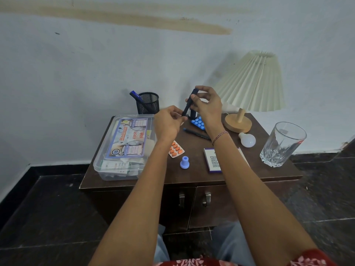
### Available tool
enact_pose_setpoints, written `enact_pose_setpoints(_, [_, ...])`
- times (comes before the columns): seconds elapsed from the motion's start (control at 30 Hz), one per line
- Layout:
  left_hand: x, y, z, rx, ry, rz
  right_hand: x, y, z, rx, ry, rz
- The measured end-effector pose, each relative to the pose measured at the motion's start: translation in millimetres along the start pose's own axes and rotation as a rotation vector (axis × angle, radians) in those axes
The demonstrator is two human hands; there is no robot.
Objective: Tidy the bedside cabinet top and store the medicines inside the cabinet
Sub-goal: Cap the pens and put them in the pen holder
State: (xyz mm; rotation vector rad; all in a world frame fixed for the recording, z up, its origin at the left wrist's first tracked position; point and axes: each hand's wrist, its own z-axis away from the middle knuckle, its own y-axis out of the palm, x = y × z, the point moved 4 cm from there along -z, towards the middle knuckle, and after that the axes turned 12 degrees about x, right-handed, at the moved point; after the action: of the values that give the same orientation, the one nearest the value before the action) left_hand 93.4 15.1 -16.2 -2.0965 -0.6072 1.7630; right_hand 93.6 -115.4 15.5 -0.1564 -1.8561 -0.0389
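Cabinet (192,174); pen (186,109) (left hand (167,125), right hand (208,106))

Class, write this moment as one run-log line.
left hand: grips dark blue pen low | right hand: pinches its top | orange pill strip: on brown cabinet top | cabinet doors: shut

dark, smooth wooden tabletop (192,173) under the fingers (203,89); clear glossy plastic box (119,148) to their left; cut glass tumbler (282,144), pale wood lamp base (238,123) right.
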Motion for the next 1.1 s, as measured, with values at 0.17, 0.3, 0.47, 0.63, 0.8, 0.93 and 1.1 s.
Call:
enact_pose_setpoints(0.17, [-2, -1, 1, -0.043, 0.011, 0.034, -3, 6, 3, 0.067, -0.066, 0.169])
enact_pose_setpoints(0.3, [0, -5, 2, -0.114, 0.028, 0.057, -7, 16, 6, 0.176, -0.123, 0.367])
enact_pose_setpoints(0.47, [3, -7, -1, -0.052, 0.018, 0.077, -9, 19, 6, 0.119, -0.134, 0.423])
enact_pose_setpoints(0.63, [4, -5, 0, 0.06, 0.041, -0.019, -12, 12, 3, 0.062, -0.155, 0.358])
enact_pose_setpoints(0.8, [2, -11, 4, -0.045, 0.074, -0.012, -11, 22, 3, 0.209, -0.163, 0.348])
enact_pose_setpoints(0.93, [2, -14, 5, -0.07, 0.032, -0.027, -6, 27, 2, 0.211, -0.189, 0.344])
enact_pose_setpoints(1.1, [5, -18, 6, -0.109, -0.008, -0.019, -4, 30, -2, 0.23, -0.155, 0.296])
